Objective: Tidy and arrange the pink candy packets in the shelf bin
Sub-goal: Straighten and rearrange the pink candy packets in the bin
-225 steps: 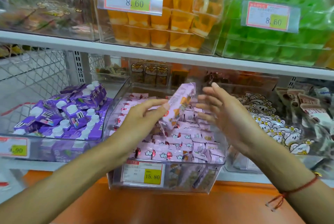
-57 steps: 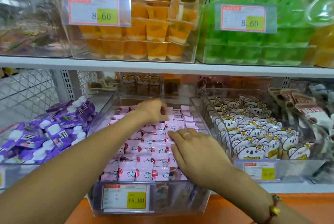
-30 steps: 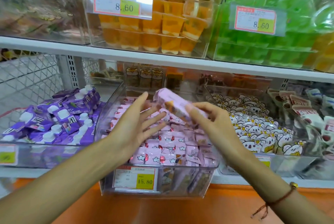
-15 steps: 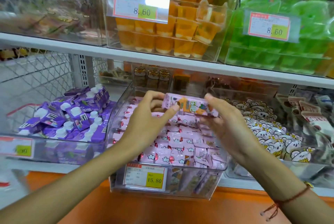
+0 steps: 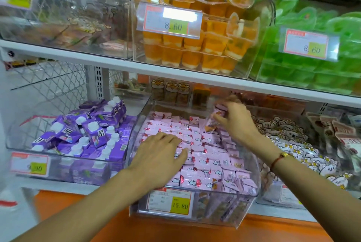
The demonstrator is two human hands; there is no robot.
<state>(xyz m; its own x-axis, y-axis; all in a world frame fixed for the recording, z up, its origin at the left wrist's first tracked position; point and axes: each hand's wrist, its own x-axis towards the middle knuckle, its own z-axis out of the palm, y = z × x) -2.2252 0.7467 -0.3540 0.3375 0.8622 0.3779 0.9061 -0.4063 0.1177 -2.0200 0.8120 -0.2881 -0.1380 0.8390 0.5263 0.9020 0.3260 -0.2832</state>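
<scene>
Now the right hand (image 5: 235, 120) is pinching one packet (image 5: 213, 119) and bringing it down to the back right of the bin (image 5: 252, 165) (a moment ago both hands were holding it up). The left hand (image 5: 160, 155) is now lying flat and spread on the rows, so this packet is probably going in next.

Right hand (image 5: 235, 119) is smeared with motion blur, and so is the packet (image 5: 214, 117) it pinches, print unreadable. Left hand (image 5: 162, 155) covers the packets beneath it. Left price tag (image 5: 29, 164) shows a half-legible number. Green tubs (image 5: 330, 46) run off the right edge.
</scene>
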